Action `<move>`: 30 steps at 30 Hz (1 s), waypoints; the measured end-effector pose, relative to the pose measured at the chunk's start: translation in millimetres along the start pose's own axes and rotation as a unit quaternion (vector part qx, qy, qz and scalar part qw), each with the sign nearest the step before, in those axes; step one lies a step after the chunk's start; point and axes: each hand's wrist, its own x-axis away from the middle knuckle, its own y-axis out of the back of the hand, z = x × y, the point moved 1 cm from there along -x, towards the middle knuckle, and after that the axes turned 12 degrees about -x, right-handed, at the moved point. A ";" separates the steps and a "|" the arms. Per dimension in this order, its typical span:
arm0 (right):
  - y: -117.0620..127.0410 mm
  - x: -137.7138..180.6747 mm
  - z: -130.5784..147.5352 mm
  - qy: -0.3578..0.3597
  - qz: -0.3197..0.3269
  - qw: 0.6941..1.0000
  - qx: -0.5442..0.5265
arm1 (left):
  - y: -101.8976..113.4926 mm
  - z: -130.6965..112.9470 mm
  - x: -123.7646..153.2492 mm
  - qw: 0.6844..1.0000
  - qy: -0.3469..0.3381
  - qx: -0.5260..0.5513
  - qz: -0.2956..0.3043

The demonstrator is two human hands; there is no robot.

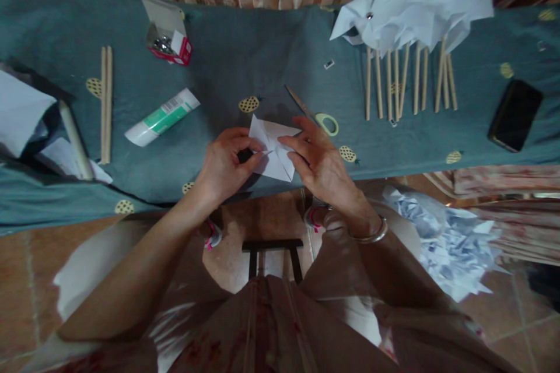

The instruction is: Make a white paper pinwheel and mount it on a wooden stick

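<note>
Folded white paper (276, 162), centre of frame, near the front edge of the green cloth (280, 29), held up between both hands. Left hand (227, 160): thumb and forefinger nearly together, pinching a fold at the paper's left side; a small gap shows behind the tips. Right hand (326, 166): fingers bent, parted a little; fingertips lie on the paper's right part, thumb just below them. Cannot tell if they grip or only press.

Scissors (321, 120) lie just beyond the right hand, pale green handle partly behind it. Left of centre: glue tube (163, 117), tilted, green band, lying flat. Upper left: open red box (172, 49) with shiny metal pieces inside; further left, two sticks (106, 105) side by side. Upper right: white pinwheels (406, 14) in an overlapping row, sticks pointing down-frame. Far right: dark phone (516, 115).
</note>
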 end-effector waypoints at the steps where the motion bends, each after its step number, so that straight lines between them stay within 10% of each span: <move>1: -0.6 -0.8 -0.3 0.002 0.004 1.000 -0.001 | -0.1 -0.1 -0.2 1.000 0.000 0.000 0.003; 30: -18.2 0.1 3.1 0.073 -0.059 0.992 0.085 | -0.9 4.5 -0.4 0.998 0.010 0.049 0.025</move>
